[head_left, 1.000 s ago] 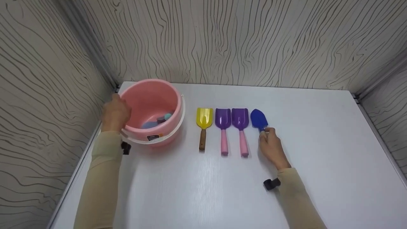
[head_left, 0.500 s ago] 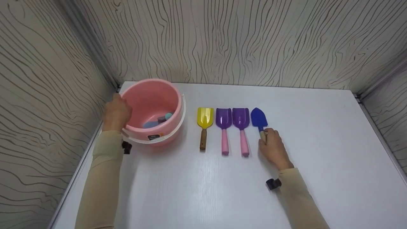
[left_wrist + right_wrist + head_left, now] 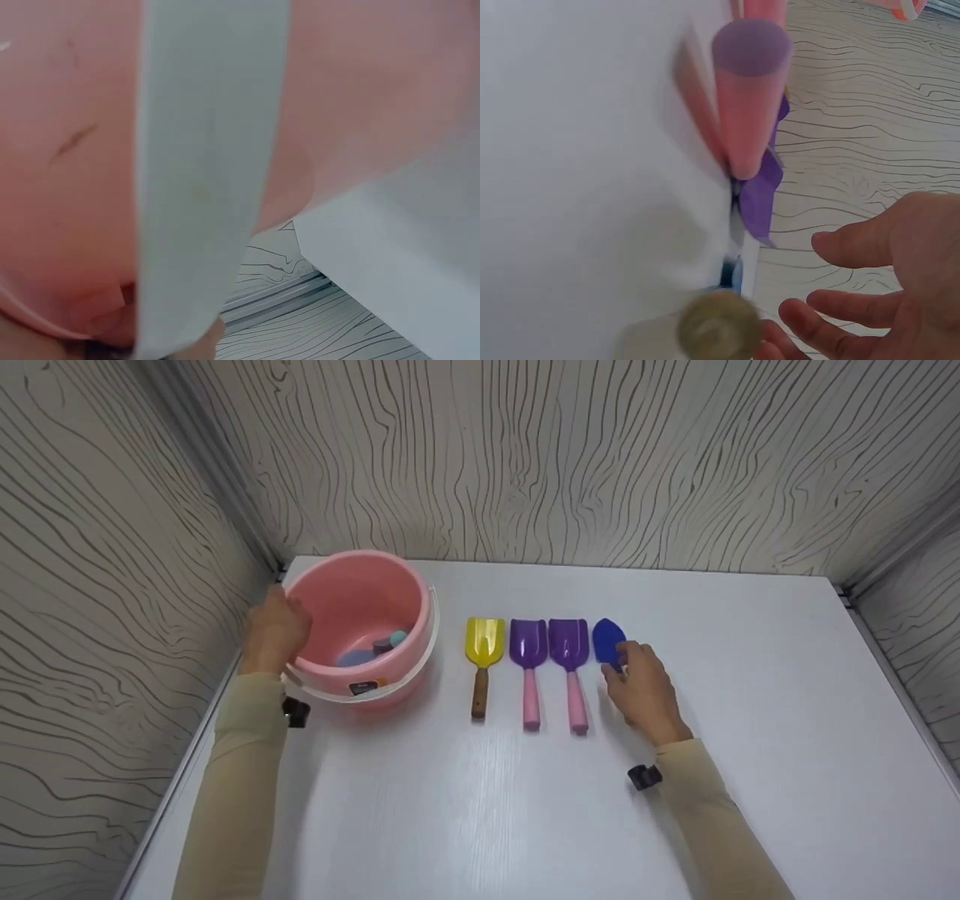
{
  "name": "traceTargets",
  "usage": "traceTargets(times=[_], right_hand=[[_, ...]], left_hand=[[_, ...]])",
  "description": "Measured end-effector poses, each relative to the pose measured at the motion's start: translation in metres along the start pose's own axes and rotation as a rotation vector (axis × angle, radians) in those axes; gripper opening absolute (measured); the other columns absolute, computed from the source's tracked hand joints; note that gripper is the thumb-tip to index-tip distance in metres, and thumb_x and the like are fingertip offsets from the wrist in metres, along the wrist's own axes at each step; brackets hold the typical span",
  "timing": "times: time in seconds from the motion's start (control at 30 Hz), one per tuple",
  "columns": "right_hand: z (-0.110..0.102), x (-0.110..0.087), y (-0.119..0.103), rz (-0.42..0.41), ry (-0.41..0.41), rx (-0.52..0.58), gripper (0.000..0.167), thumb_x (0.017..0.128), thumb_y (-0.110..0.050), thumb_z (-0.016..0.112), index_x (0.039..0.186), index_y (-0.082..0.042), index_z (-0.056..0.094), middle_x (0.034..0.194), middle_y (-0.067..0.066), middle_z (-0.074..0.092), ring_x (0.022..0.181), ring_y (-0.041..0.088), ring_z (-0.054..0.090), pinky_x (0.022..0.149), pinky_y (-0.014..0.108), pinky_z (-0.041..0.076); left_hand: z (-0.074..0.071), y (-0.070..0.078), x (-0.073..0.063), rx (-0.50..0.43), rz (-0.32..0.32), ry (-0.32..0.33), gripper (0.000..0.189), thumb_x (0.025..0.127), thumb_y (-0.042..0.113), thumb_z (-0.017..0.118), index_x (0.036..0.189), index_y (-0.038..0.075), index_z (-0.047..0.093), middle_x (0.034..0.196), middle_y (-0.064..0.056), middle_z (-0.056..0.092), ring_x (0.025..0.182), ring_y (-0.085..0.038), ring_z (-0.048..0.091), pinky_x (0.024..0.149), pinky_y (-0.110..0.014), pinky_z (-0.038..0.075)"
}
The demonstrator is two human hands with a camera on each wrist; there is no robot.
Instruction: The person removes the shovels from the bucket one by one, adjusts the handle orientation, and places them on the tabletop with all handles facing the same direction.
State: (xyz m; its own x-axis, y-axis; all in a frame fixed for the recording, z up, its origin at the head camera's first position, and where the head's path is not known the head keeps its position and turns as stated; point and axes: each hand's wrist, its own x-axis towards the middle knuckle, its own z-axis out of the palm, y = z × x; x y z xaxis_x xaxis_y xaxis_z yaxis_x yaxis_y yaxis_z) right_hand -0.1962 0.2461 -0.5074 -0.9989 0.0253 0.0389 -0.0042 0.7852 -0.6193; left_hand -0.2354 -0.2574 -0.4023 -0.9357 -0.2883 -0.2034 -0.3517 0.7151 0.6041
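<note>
My left hand [image 3: 276, 630] holds the left rim of a pink bucket [image 3: 356, 592]. The bucket's white handle [image 3: 206, 172] crosses close before the left wrist view. My right hand [image 3: 643, 694] hovers over a small blue trowel [image 3: 608, 640] and covers its handle in the head view. From the right wrist, the thumb and fingers stand apart with nothing between them, and the handle's round end [image 3: 720, 326] lies beside the fingers. Left of it lie two purple shovels [image 3: 568, 643] with pink handles and one yellow shovel [image 3: 484, 640] with a brown handle, all side by side.
Inside the bucket lie a few small pieces, among them a teal one [image 3: 398, 637] and a grey-blue one [image 3: 355, 657]. The white table [image 3: 480, 810] meets wood-patterned panels [image 3: 517, 457] at the back and sides.
My right hand has let go of the blue trowel's handle and risen slightly, away from it. The trowel was straightened a little in line with the shovels. The left hand stays on the bucket.
</note>
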Motion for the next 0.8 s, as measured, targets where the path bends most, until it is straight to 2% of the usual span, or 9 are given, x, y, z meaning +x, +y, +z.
traceTargets(times=[0.17,0.27,0.43,0.53,0.8], right_hand=[[-0.005,0.018,-0.03,-0.133,0.011,0.044,0.042,0.106,-0.016,0.063,0.141,0.006,0.058,0.12,0.023,0.064,0.112,0.04,0.064,0.095,0.056,0.055],[-0.008,0.029,-0.052,-0.225,0.016,0.055,0.037,0.106,-0.014,0.063,0.138,0.005,0.061,0.116,0.02,0.066,0.107,0.037,0.066,0.089,0.052,0.057],[-0.011,0.043,-0.092,-0.344,-0.003,0.046,0.033,0.106,-0.013,0.062,0.134,0.004,0.063,0.116,0.019,0.067,0.106,0.034,0.068,0.089,0.049,0.059],[-0.012,0.049,-0.118,-0.399,-0.025,0.019,0.031,0.107,-0.014,0.062,0.134,0.001,0.065,0.118,0.017,0.068,0.11,0.033,0.069,0.095,0.048,0.059],[-0.006,0.069,-0.186,-0.481,-0.108,-0.023,0.031,0.109,-0.02,0.061,0.137,-0.008,0.066,0.127,0.01,0.067,0.116,0.026,0.067,0.102,0.039,0.058]], left_hand=[[-0.001,-0.003,0.001,-0.037,0.002,-0.003,0.059,0.114,0.038,0.027,0.155,-0.004,0.035,0.112,-0.021,0.058,0.082,-0.025,0.065,0.06,-0.03,0.056],[-0.002,-0.005,0.005,-0.043,0.007,-0.005,0.064,0.113,0.042,0.024,0.152,-0.007,0.038,0.111,-0.021,0.057,0.083,-0.025,0.063,0.061,-0.03,0.055],[-0.001,-0.008,0.01,-0.008,0.023,-0.005,0.066,0.114,0.045,0.014,0.141,-0.006,0.045,0.104,-0.018,0.055,0.08,-0.023,0.059,0.063,-0.032,0.052],[0.0,-0.008,0.011,0.026,0.025,0.002,0.064,0.114,0.045,0.012,0.137,-0.005,0.046,0.102,-0.017,0.055,0.081,-0.024,0.058,0.063,-0.033,0.05],[-0.002,-0.009,0.008,0.024,0.023,0.002,0.067,0.114,0.047,0.011,0.145,-0.004,0.043,0.104,-0.018,0.059,0.078,-0.022,0.064,0.06,-0.031,0.055]])
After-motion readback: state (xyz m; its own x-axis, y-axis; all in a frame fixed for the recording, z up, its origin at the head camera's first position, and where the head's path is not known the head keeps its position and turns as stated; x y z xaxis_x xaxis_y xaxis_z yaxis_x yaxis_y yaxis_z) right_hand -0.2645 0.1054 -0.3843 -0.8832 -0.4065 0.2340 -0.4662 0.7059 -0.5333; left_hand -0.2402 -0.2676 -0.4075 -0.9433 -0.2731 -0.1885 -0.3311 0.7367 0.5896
